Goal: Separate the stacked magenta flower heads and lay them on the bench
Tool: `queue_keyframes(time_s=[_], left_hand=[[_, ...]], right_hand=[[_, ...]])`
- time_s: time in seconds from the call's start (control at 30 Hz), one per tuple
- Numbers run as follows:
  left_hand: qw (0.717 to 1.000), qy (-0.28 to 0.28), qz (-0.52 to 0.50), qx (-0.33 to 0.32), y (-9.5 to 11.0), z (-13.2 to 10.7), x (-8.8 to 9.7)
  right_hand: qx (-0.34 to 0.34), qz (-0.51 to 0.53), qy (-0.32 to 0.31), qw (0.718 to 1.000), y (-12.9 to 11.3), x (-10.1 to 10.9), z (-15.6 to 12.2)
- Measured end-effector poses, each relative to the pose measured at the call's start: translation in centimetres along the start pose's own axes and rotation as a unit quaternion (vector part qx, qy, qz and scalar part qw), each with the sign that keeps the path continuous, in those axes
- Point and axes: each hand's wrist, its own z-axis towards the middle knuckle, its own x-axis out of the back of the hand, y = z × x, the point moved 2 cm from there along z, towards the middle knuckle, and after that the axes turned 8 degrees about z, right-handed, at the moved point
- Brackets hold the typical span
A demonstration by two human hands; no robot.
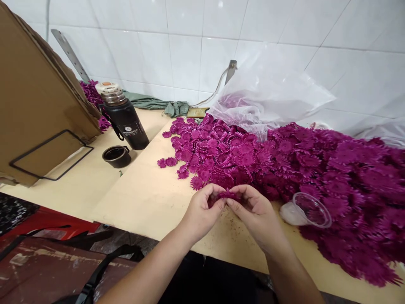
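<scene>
Between both thumbs and fingertips I pinch a small magenta artificial flower [228, 194], partly covered by the fingers. My left hand [207, 207] is closed on its left edge, and my right hand [253, 211] is closed on the right edge. The hands meet just above the tabletop, in front of a large heap of similar magenta flowers [247, 158]. To the right of my right hand, a clear plastic cup [311, 210] lies tipped on its side against the heap, with something whitish in its base. Dark crumbs are scattered on the table under my hands.
A black vacuum flask [129, 122] and its cup lid [116, 157] stand on the table [139, 194] at left. Beyond them are a cardboard box [41, 97] and a black wire frame [53, 154]. A clear plastic bag [268, 88] rests behind the heap, against the tiled wall [183, 50].
</scene>
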Motion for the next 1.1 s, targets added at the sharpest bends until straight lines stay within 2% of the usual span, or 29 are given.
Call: queue_keyframes(time_s=[0.1, 0.17, 0.27, 0.37, 0.5, 0.63, 0.7, 0.8, 0.87, 0.93, 1.03, 1.1], left_hand=[[1.000, -0.011, 0.005, 0.000, 0.0, -0.3, -0.1], [1.000, 0.002, 0.021, -0.017, -0.1, -0.4, -0.1], [0.990, 0.060, 0.089, -0.092, 0.0, -0.7, 0.1], [0.972, 0.064, 0.153, -0.168, 0.1, -0.9, 0.1], [0.979, 0.041, 0.152, -0.131, -0.1, -0.9, 0.0], [0.989, 0.053, 0.116, -0.080, -0.3, -0.7, 0.2], [0.992, 0.087, 0.075, -0.058, -0.2, -0.2, 1.2], [0.980, 0.191, 0.029, -0.056, 0.0, 0.8, 3.8], [0.968, 0.238, 0.029, -0.066, 0.1, 1.4, 5.6], [0.967, 0.240, 0.055, -0.066, -0.1, 1.7, 6.6], [0.965, 0.215, 0.140, -0.060, -1.0, 1.7, 6.8], [0.951, 0.216, 0.208, -0.078, -1.6, 1.4, 6.5]], right_hand=[[-0.001, 0.007, 0.009, 1.000, 0.1, 0.0, 0.1], [0.002, 0.009, 0.013, 1.000, 0.1, -0.1, 0.1], [0.002, 0.007, 0.023, 1.000, 0.1, -0.2, 0.1], [-0.010, 0.011, 0.026, 1.000, 0.3, -0.3, 0.1], [-0.031, 0.041, 0.031, 0.998, 0.7, -0.5, 0.0], [-0.023, 0.069, 0.016, 0.997, 0.8, -1.2, -0.3], [-0.019, 0.076, -0.016, 0.997, 0.7, -1.6, -0.7], [-0.016, 0.063, -0.063, 0.996, 0.4, -1.8, -1.4], [-0.006, 0.034, -0.058, 0.998, -0.1, -1.1, -1.4], [0.004, -0.004, -0.032, 0.999, -0.7, 0.3, -1.1], [0.028, -0.055, 0.023, 0.998, -1.9, 3.2, 0.2], [0.054, -0.078, 0.065, 0.993, -2.8, 5.2, 1.2]])
